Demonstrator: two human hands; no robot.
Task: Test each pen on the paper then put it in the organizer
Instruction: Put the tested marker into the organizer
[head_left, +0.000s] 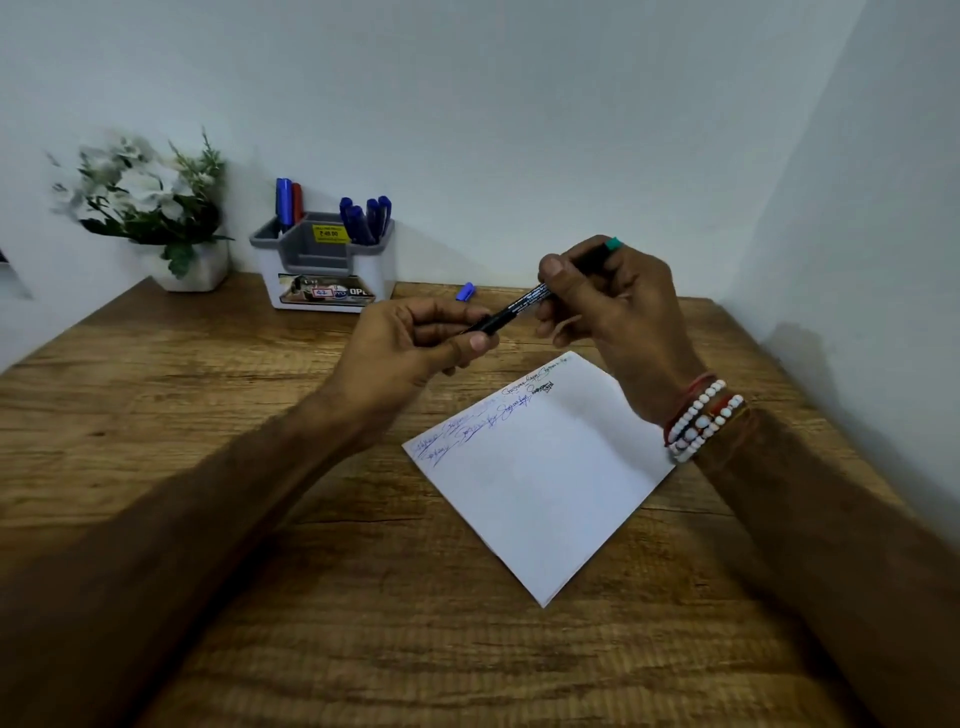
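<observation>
Both hands meet above the far side of the wooden bench (208, 415), holding one black pen (519, 304) between them in the air. The pen slants from lower left to upper right, with white print along its barrel and a teal end (613, 242) sticking out past the right hand. The left hand (410, 348) pinches the pen's lower-left end between thumb and curled fingers. The right hand (613, 306) grips the barrel further up, fingers and thumb wrapped around it. Whether the cap is on or partly off cannot be told, as the fingers cover that end.

Below the hands a white sheet of paper (540, 493) lies flat on the bench, turned so one corner points toward the person. Blue scribbles run along its upper-left edge, with a small black mark near the far corner.

The grey and white organizer (324, 270) stands at the back of the bench against the wall, well apart from the pen. Its left compartment holds a blue marker and a red marker (297, 200) upright; its right compartment holds several blue pens (366, 221). A yellow price sticker (328, 232) sits on its inner wall. A small blue cap-like piece (465, 291) lies on the bench just right of the organizer. A potted plant with white flowers (150, 202) stands to the organizer's left. Beaded bracelets (701, 421) circle the right wrist.
</observation>
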